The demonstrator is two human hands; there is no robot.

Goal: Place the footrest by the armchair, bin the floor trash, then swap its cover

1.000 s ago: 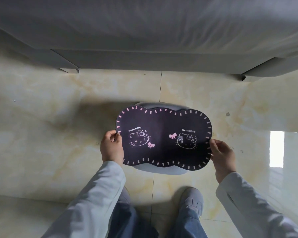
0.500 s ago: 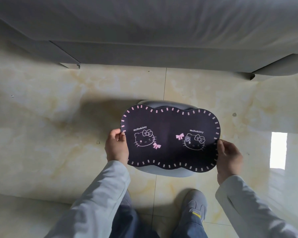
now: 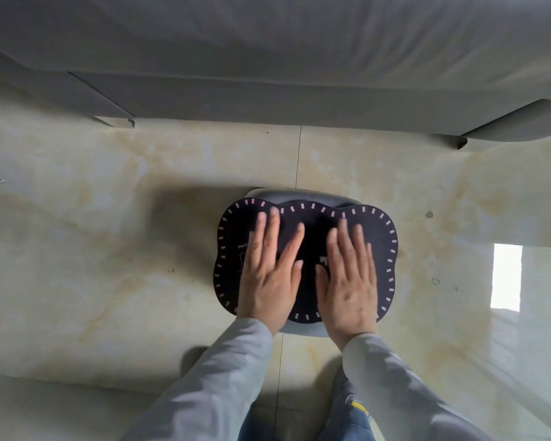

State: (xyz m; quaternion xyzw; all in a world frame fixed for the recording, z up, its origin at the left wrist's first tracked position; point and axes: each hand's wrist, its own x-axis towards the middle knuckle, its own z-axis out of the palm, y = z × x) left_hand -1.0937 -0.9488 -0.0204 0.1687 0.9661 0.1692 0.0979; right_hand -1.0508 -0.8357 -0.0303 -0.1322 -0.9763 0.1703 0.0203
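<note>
We press our left hand (image 3: 268, 275) and right hand (image 3: 347, 281) flat, fingers spread, on the dark cover (image 3: 384, 249) lying over the grey footrest (image 3: 299, 195).

One cover, one footrest, two hands.
One cover (image 3: 309, 230) on one footrest (image 3: 303, 196); two hands, left (image 3: 269, 275) and right (image 3: 347, 281), at 6 o'clock; one armchair (image 3: 268, 43) at 12.

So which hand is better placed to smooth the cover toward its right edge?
The right hand: it lies flat on the right half of the dark cover, nearer that edge; the left hand covers the left half.
</note>
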